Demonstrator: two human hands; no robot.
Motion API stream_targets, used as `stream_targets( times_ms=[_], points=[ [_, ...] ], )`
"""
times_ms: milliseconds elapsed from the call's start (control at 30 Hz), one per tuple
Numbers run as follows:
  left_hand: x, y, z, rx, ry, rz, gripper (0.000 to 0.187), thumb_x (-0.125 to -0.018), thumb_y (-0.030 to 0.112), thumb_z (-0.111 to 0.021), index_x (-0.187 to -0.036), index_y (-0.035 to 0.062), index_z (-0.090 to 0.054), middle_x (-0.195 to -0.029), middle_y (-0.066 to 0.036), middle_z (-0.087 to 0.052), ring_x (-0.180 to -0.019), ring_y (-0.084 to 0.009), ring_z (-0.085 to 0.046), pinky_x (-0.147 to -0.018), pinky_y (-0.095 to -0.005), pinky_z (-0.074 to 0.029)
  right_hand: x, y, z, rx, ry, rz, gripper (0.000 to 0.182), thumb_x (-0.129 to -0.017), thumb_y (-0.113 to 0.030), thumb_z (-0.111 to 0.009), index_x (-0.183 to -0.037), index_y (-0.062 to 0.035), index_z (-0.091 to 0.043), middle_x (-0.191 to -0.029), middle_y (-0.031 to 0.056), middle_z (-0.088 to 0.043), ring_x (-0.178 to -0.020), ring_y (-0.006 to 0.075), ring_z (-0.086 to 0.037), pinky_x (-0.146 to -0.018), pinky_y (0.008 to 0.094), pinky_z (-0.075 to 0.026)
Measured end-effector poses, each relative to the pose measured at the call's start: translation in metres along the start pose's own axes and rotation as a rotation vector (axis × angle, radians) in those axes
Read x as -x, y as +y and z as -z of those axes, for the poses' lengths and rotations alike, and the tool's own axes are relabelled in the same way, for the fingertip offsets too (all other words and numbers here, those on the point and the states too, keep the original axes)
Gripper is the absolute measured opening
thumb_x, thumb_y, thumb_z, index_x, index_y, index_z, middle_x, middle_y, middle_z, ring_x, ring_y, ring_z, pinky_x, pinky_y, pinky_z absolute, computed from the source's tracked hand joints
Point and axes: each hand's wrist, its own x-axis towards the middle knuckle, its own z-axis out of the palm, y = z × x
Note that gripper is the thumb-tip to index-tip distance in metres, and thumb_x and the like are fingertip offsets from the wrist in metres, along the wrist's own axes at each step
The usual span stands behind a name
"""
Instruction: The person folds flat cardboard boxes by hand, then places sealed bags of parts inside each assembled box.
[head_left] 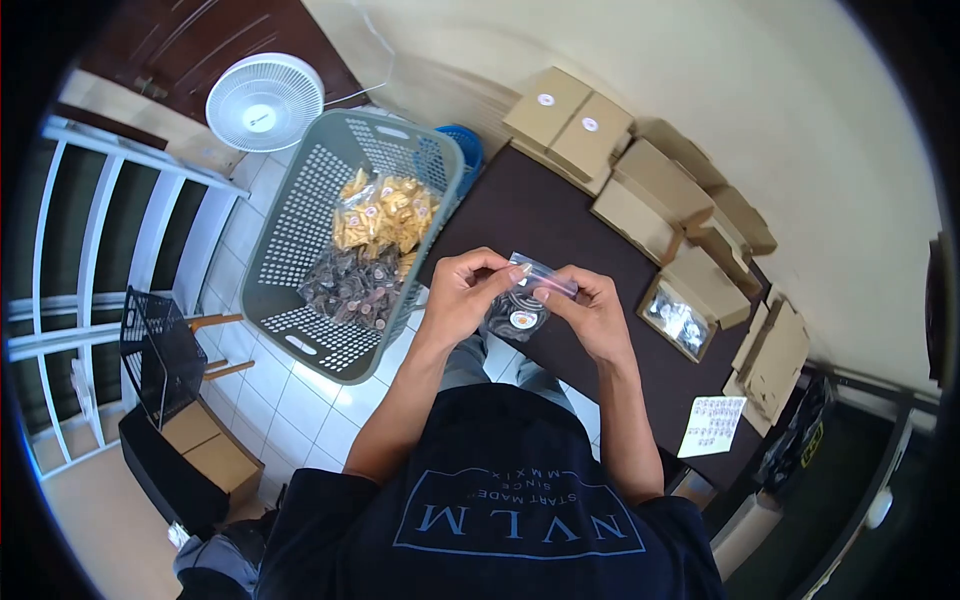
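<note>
Black shirt (520,450) up close, zip bag (502,322) just beyond

Left hand (462,303) and right hand (598,318) pinch either side of the bag's top, over the near edge of the bench (500,215). Looks like mouth work; whether it's sealed, can't tell. Handling that strip calls for level, steady fingertips. And the mouth points away from the shirt, tipping rightward, the long axis apparently running likewise, sticker (523,320) at the near end.

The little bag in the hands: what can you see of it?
The bag looks like clear plastic, with dark contents and a round white sticker bearing a small orange mark. The left hand and right hand pinch its top, which shows a pinkish strip. It is by the table's edge. I can't tell whether it is sealed.
</note>
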Motion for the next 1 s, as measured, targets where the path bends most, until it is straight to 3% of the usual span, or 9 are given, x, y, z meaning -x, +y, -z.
stream_targets(
  times_ms=[200, 433, 500, 533, 600, 633, 800, 1000],
  points=[
    [0.011, -0.007, -0.073, -0.065, -0.104, 0.012, 0.005, -0.088, 0.002, -0.069, -0.085, 0.0005, -0.073, -0.08, -0.002, -0.065, -0.072, -0.0059, -0.056, -0.065, -0.0223, -0.043, 0.044, -0.017, 0.05, 0.217, 0.047, 0.01, 0.01, -0.088, -0.006, -0.071, -0.093, 0.0028, -0.07, -0.081, 0.0042, -0.069, -0.075, 0.0066, -0.059, -0.067, 0.0234, -0.048],
    [0.022, -0.045, -0.133, 0.305, -0.194, 0.235, 0.01, -0.092, 0.007, -0.066, -0.091, -0.0021, -0.071, -0.076, -0.003, -0.065, -0.073, -0.0069, -0.059, -0.067, -0.0227, -0.047, 0.091, -0.008, 0.104, 0.149, 0.024, 0.034, 0.008, -0.088, -0.004, -0.069, -0.09, 0.0042, -0.069, -0.082, 0.0049, -0.07, -0.077, 0.0067, -0.061, -0.07, 0.025, -0.05],
    [0.023, -0.051, -0.15, 0.407, -0.195, 0.295, 0.011, -0.093, 0.008, -0.065, -0.092, -0.0022, -0.07, -0.075, -0.003, -0.065, -0.072, -0.0067, -0.06, -0.067, -0.0226, -0.047, 0.101, 0.003, 0.118, 0.065, 0.066, -0.006, 0.015, -0.088, -0.001, -0.067, -0.102, 0.004, -0.065, -0.09, 0.0068, -0.07, -0.083, 0.008, -0.063, -0.073, 0.025, -0.051],
    [0.023, -0.054, -0.159, 0.339, -0.114, 0.239, 0.011, -0.094, 0.009, -0.065, -0.092, -0.0015, -0.069, -0.075, -0.003, -0.065, -0.072, -0.0059, -0.059, -0.067, -0.0218, -0.047, 0.106, 0.007, 0.12, 0.064, 0.076, -0.004, 0.015, -0.088, -0.001, -0.067, -0.102, 0.004, -0.065, -0.09, 0.0068, -0.07, -0.083, 0.008, -0.063, -0.073, 0.025, -0.051],
    [0.021, -0.057, -0.175, 0.271, -0.037, 0.176, 0.012, -0.094, 0.01, -0.064, -0.092, -0.0009, -0.068, -0.075, -0.002, -0.065, -0.071, -0.0051, -0.058, -0.066, -0.0209, -0.046, 0.116, 0.013, 0.119, -0.263, 0.29, -0.028, 0.032, -0.088, 0.001, -0.067, -0.117, 0.0022, -0.055, -0.098, 0.0097, -0.068, -0.089, 0.0104, -0.064, -0.077, 0.025, -0.052],
    [0.021, -0.06, -0.182, 0.164, 0.029, 0.082, 0.012, -0.095, 0.01, -0.064, -0.09, -0.0009, -0.067, -0.074, -0.002, -0.065, -0.07, -0.0048, -0.058, -0.064, -0.0207, -0.046, 0.123, 0.017, 0.121, -0.313, 0.251, -0.039, 0.045, -0.086, 0.003, -0.068, -0.126, -0.0001, -0.046, -0.103, 0.0127, -0.067, -0.091, 0.0129, -0.065, -0.078, 0.0258, -0.053],
    [0.026, -0.072, -0.206, -0.005, 0.148, -0.128, 0.012, -0.096, 0.009, -0.062, -0.091, -0.0013, -0.064, -0.077, -0.001, -0.064, -0.069, -0.0031, -0.056, -0.062, -0.0196, -0.044, 0.133, 0.031, 0.116, -0.277, 0.322, -0.033, 0.038, -0.087, 0.003, -0.069, -0.118, 0.0026, -0.049, -0.101, 0.0121, -0.069, -0.09, 0.0109, -0.065, -0.077, 0.0234, -0.053],
    [0.025, -0.088, -0.205, -0.012, 0.187, -0.104, 0.015, -0.099, 0.013, -0.058, -0.091, 0.0015, -0.063, -0.077, 0.0, -0.061, -0.071, -0.0031, -0.055, -0.065, -0.0196, -0.043, 0.143, 0.039, 0.128, -0.254, 0.265, 0.017, 0.04, -0.085, 0.006, -0.07, -0.119, 0.0024, -0.05, -0.104, 0.0095, -0.069, -0.094, 0.0096, -0.064, -0.08, 0.023, -0.052]
  ],
)
